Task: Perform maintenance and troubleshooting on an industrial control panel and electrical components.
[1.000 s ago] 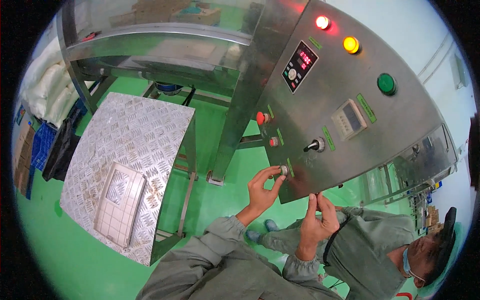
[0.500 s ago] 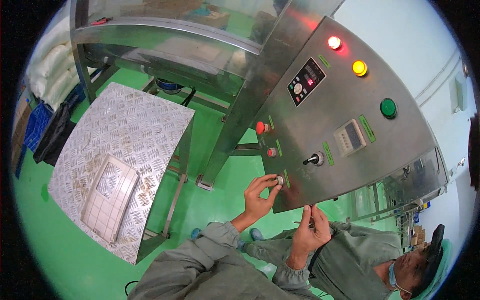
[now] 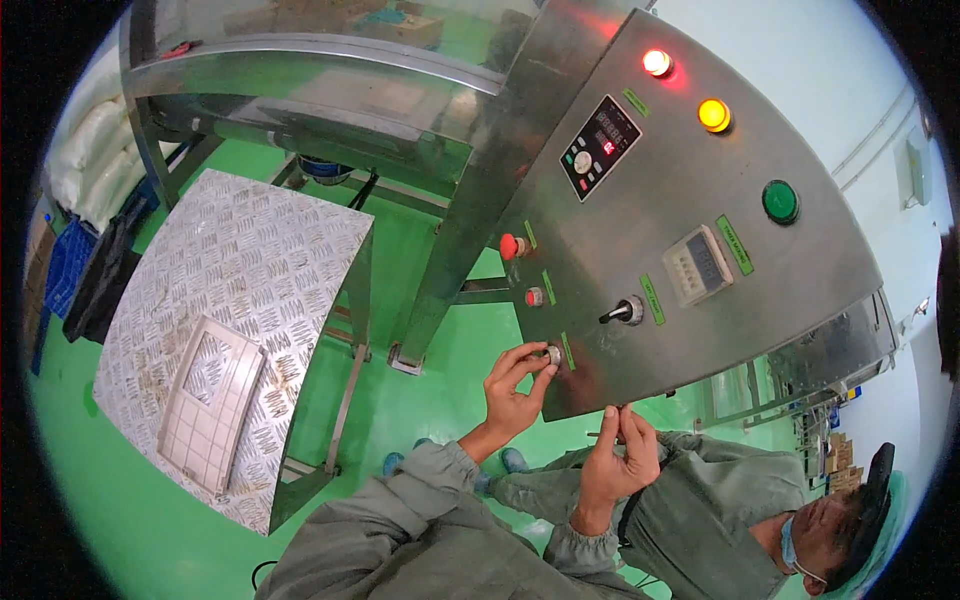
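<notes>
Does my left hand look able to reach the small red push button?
Likely yes: your left hand is at the silver knob just below the small red push button, with nothing visible between.

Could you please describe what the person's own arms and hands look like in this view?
Both the left hand and the right hand are without gloves. The arms are covered by loose, long grey-green sleeves of plain, wrinkled cloth, gathered at the cuffs. No markings can be made out on the sleeves.
</notes>
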Motion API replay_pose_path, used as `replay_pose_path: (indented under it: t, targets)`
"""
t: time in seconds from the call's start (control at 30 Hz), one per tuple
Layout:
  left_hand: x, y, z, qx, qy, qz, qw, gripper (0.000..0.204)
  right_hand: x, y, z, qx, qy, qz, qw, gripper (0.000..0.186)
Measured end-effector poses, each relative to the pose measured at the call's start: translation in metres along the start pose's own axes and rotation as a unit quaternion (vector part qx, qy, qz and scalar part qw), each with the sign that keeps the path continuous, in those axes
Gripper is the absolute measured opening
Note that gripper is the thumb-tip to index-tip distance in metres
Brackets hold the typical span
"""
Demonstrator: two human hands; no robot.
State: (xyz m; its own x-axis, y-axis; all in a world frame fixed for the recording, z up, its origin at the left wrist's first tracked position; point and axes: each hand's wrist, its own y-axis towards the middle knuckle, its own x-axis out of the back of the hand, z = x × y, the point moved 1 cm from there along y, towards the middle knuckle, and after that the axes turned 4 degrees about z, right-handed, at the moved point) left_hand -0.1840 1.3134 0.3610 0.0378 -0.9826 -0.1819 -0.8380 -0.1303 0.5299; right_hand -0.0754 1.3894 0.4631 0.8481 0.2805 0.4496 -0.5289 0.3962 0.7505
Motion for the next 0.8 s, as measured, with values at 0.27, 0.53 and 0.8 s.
replay_pose_path:
  t: [0.27, 0.53, 0.8]
  targets:
    - [-0.005, 0.005, 0.002, -0.025, -0.001, 0.019, 1.000, 0.011, -0.001, 0.003, -0.007, -0.030, 0.026, -0.013, 0.999, 0.015]
    - [-0.001, 0.010, 0.002, -0.042, 0.027, 0.038, 0.998, 0.010, -0.004, 0.005, -0.011, -0.031, 0.035, -0.020, 0.999, 0.017]
    - [0.012, 0.037, -0.020, -0.101, 0.086, 0.073, 0.988, 0.013, -0.002, 0.006, -0.011, -0.059, 0.062, -0.021, 0.996, 0.017]
